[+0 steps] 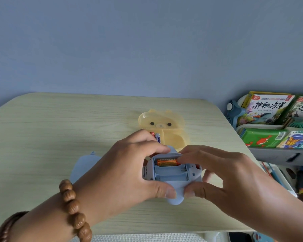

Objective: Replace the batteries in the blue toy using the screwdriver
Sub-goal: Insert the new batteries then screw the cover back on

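The blue toy (171,173) lies face down near the table's front edge, its battery compartment uncovered. One orange battery (166,162) sits in the far slot; the two nearer slots are bare. My left hand (129,172) grips the toy's left side, thumb on its near edge. My right hand (217,173) holds the right side, a fingertip touching the orange battery's right end. Two more batteries (156,136) lie in a yellow bear-shaped box (173,135) just behind my hands. No screwdriver is visible.
A pale blue flat piece (84,165) lies on the wooden table (60,137) left of the toy, partly hidden by my left wrist. A shelf rack of children's books (273,123) stands off the table's right edge. A blue wall is behind.
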`<control>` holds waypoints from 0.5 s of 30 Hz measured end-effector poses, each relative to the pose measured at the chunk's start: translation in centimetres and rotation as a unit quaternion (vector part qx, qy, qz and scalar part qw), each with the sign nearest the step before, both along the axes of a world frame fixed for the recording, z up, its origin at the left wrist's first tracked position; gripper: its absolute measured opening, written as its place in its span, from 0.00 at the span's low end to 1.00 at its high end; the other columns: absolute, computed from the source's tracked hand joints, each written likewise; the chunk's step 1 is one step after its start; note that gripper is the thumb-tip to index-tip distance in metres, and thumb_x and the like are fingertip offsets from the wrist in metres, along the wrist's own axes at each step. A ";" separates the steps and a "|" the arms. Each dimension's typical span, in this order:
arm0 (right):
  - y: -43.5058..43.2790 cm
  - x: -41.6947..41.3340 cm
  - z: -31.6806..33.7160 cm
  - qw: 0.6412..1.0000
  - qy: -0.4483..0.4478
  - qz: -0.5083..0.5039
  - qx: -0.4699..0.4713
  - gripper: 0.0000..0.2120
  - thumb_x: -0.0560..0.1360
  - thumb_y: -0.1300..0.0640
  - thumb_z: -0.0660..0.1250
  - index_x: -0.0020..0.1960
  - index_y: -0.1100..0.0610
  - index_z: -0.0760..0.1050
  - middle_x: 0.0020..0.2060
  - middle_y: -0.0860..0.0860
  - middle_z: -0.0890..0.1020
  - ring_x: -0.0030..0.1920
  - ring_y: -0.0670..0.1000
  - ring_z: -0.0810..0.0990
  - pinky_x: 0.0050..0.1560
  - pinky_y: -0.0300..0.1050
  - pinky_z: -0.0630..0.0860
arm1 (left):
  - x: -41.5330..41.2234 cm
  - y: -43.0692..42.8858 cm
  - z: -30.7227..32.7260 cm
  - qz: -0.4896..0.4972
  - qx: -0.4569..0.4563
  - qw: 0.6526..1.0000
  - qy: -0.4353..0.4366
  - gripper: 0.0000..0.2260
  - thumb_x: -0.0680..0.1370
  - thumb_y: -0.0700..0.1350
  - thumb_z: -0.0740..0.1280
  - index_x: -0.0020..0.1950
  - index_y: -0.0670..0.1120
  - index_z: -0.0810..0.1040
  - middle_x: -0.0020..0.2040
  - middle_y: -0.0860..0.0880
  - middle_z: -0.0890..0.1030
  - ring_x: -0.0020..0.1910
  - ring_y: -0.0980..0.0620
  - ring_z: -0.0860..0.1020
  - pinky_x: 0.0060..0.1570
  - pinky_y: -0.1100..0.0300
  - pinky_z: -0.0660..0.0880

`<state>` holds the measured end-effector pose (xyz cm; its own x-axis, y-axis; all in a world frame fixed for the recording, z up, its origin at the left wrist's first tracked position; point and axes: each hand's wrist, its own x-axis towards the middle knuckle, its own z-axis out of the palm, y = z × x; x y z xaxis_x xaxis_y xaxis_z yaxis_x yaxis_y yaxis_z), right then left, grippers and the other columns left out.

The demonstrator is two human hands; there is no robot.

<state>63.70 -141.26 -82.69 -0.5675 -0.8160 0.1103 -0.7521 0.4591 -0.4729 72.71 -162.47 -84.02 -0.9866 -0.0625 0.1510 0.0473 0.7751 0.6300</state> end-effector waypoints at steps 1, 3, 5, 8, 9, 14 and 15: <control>-0.1 0.0 0.0 1.000 0.001 0.000 0.002 0.20 0.68 0.38 0.72 0.59 0.36 0.74 0.59 0.31 0.77 0.36 0.40 0.82 0.40 0.42 0.80 | 0.0 0.0 0.0 -0.002 -0.003 1.000 0.002 0.35 0.59 0.66 0.78 0.64 0.62 0.78 0.58 0.67 0.72 0.56 0.69 0.74 0.54 0.73 0.71; -0.1 -0.1 -0.1 1.000 -0.002 -0.003 0.004 0.20 0.69 0.38 0.72 0.59 0.37 0.74 0.58 0.31 0.77 0.37 0.41 0.81 0.41 0.42 0.80 | 0.0 0.2 0.0 -0.003 -0.006 1.000 0.006 0.35 0.59 0.67 0.77 0.65 0.62 0.77 0.58 0.67 0.71 0.56 0.68 0.74 0.54 0.74 0.71; -0.1 0.0 -0.1 1.000 -0.008 -0.008 0.003 0.21 0.67 0.38 0.72 0.58 0.37 0.74 0.56 0.33 0.78 0.38 0.43 0.81 0.41 0.42 0.79 | 0.1 0.2 0.1 -0.008 -0.011 1.000 0.007 0.35 0.59 0.67 0.77 0.65 0.62 0.76 0.58 0.67 0.71 0.57 0.68 0.74 0.54 0.74 0.71; 0.0 0.2 -0.2 0.999 -0.027 -0.028 0.002 0.26 0.63 0.40 0.77 0.57 0.31 0.71 0.53 0.31 0.78 0.40 0.44 0.81 0.39 0.37 0.78 | 0.6 -1.0 0.6 -0.034 -0.019 0.999 -0.016 0.42 0.58 0.68 0.78 0.70 0.65 0.69 0.60 0.69 0.70 0.61 0.69 0.72 0.59 0.71 0.71; 0.0 0.2 -0.4 0.999 -0.031 -0.036 0.002 0.28 0.62 0.40 0.78 0.57 0.29 0.69 0.53 0.28 0.76 0.42 0.43 0.81 0.40 0.36 0.78 | 0.9 -1.7 0.8 -0.040 -0.031 0.998 -0.035 0.45 0.57 0.68 0.78 0.71 0.67 0.64 0.61 0.70 0.69 0.62 0.71 0.70 0.60 0.72 0.70; -0.2 0.2 -0.5 0.998 -0.042 -0.053 0.002 0.31 0.59 0.39 0.80 0.58 0.29 0.70 0.52 0.23 0.73 0.45 0.42 0.80 0.46 0.33 0.75 | 2.5 -4.1 1.1 -0.034 -0.140 0.982 -0.125 0.48 0.57 0.68 0.76 0.68 0.78 0.48 0.60 0.75 0.62 0.64 0.74 0.62 0.64 0.66 0.68; -0.2 0.2 -0.5 0.998 -0.040 -0.053 0.002 0.31 0.58 0.39 0.80 0.58 0.30 0.71 0.52 0.23 0.73 0.44 0.42 0.80 0.46 0.33 0.75 | 2.6 -4.0 1.1 -0.034 -0.153 0.979 -0.133 0.48 0.58 0.67 0.76 0.66 0.80 0.46 0.60 0.75 0.61 0.63 0.75 0.60 0.64 0.67 0.67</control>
<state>63.87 -141.44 -83.19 -0.6570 -0.7517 0.0576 -0.6591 0.5356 -0.5280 75.35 -166.47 -82.96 -0.9938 0.0133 -0.1104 -0.0283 0.9301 0.3661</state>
